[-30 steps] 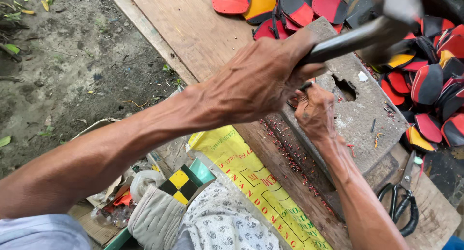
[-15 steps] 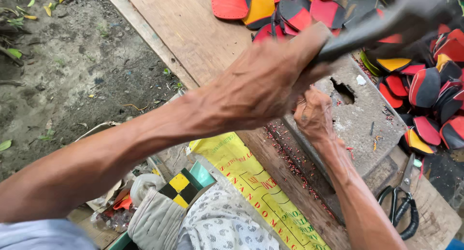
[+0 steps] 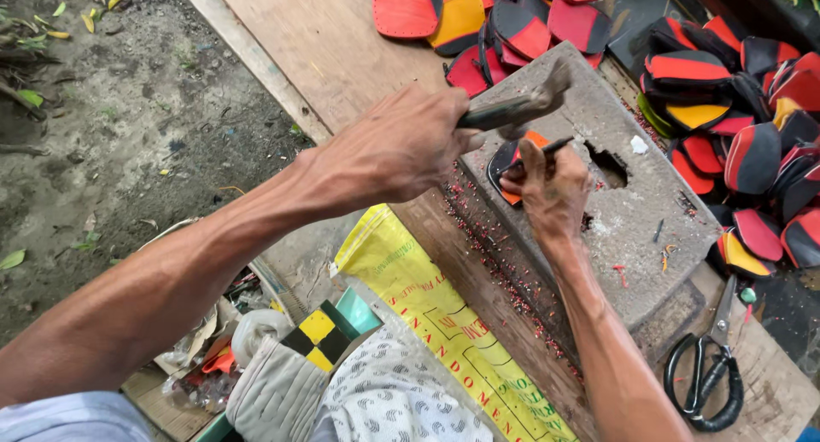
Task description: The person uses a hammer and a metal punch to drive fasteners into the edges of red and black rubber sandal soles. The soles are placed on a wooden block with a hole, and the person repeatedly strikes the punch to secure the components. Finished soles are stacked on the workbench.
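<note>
Head view, left to right. Bare ground with scattered leaves lies at far left; beside it one wooden bench (image 3: 342, 58) runs diagonally. At lower centre lie one grey glove (image 3: 273, 391), one yellow-and-black checked piece (image 3: 320, 335) and one yellow sack (image 3: 436, 322). My left hand (image 3: 393, 147) has its fingers wrapped tight around the handle of one hammer (image 3: 512, 107), whose head hangs just above the stone block (image 3: 615, 194). My right hand (image 3: 551, 190) rests on that block, fingertips pinching one thin dark punch (image 3: 555, 146) that is set against one orange-and-black piece (image 3: 512, 164) lying flat at the block's left edge. One ragged hole (image 3: 608, 164) shows in the block's top. Red, black and yellow cut pieces (image 3: 735, 109) are heaped behind and to the right, too overlapped to count. One pair of black scissors (image 3: 709, 378) lies at lower right.
</note>
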